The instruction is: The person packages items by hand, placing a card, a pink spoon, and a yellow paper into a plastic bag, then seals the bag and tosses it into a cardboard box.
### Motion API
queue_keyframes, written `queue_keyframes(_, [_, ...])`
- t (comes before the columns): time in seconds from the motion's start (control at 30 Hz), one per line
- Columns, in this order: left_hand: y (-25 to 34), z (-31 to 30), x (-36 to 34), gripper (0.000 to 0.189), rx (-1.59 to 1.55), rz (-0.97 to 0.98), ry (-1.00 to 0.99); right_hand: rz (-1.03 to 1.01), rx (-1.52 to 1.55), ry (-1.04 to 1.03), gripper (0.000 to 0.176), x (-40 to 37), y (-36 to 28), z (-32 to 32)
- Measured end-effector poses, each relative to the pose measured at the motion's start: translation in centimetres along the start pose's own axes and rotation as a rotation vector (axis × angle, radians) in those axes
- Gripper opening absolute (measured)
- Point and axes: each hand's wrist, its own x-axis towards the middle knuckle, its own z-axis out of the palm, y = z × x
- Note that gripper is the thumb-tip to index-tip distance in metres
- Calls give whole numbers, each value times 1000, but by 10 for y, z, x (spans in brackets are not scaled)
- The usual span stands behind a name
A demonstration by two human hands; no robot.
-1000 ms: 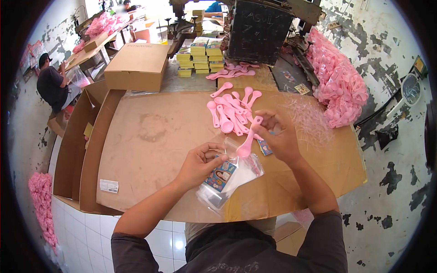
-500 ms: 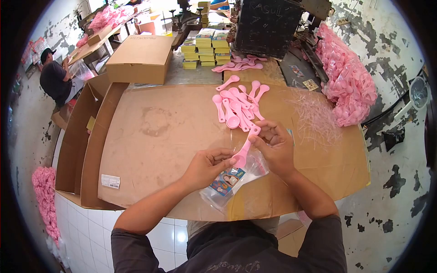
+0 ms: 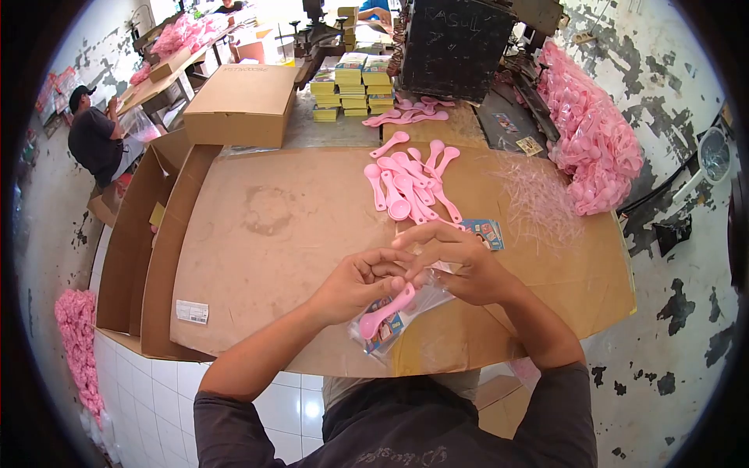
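Note:
My left hand (image 3: 357, 282) grips the open end of a clear plastic bag (image 3: 394, 316) that lies on the brown cardboard worktop (image 3: 273, 234). A printed picture card is inside the bag, and a pink plastic spoon (image 3: 385, 310) lies in it, bowl toward me. My right hand (image 3: 460, 264) rests against the left one at the bag's mouth, its fingers on the spoon's handle end. A pile of several loose pink spoons (image 3: 409, 186) lies just beyond my hands. A small stack of picture cards (image 3: 485, 231) sits by my right hand.
A closed cardboard box (image 3: 242, 105) and stacks of yellow packets (image 3: 355, 90) stand at the back. A large heap of bagged pink spoons (image 3: 589, 132) fills the right side, with clear plastic strips (image 3: 538, 199) beside it. An open carton (image 3: 129, 242) is at left. A person (image 3: 94, 140) sits far left.
My right hand carried a pink spoon from above the pile down to the bag and slid it inside. The hands have come together at the bag's mouth.

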Motion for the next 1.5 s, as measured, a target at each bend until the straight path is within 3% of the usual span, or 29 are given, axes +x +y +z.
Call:
queue_keyframes(0.13, [11, 8, -4, 48, 110, 241, 50, -144, -191, 10, 17, 17, -50, -23])
queue_keyframes(0.23, [18, 13, -6, 56, 402, 387, 31, -255, -598, 92, 15, 26, -91, -39])
queue_keyframes(0.33, [32, 30, -11, 64, 681, 465, 46, -58, -784, -75, 9, 25, -94, -39])
queue_keyframes(0.37, [34, 35, -12, 66, 757, 480, 57, -43, -766, -46, 7, 26, -94, -38])
queue_keyframes(0.57, [25, 37, -9, 56, 746, 483, 153, 83, -559, 42, 7, 27, -91, -25])
queue_keyframes(0.67, [32, 43, -12, 44, 472, 376, 152, 102, -512, 36, 8, 27, -86, -23])
queue_keyframes(0.73, [30, 38, -12, 41, 453, 384, 134, 140, -484, 34, 9, 25, -83, -22])
queue_keyframes(0.83, [32, 38, -12, 41, 449, 356, 140, 30, -538, 279, 11, 28, -72, -8])
queue_keyframes(0.93, [34, 42, -14, 42, 485, 368, 193, -240, -875, 235, 16, 29, -69, -2])
queue_keyframes(1.23, [24, 40, -17, 51, 940, 430, 273, -330, -1204, 83, 18, 26, -54, 15])
queue_keyframes(1.33, [19, 40, -17, 52, 995, 437, 273, -284, -1213, 30, 16, 27, -55, 13])
queue_keyframes(1.43, [38, 44, -18, 47, 932, 358, 230, -159, -1027, 255, 12, 28, -44, -3])
queue_keyframes(1.5, [44, 42, -19, 43, 781, 300, 236, 134, -462, 289, 14, 17, -46, -33])
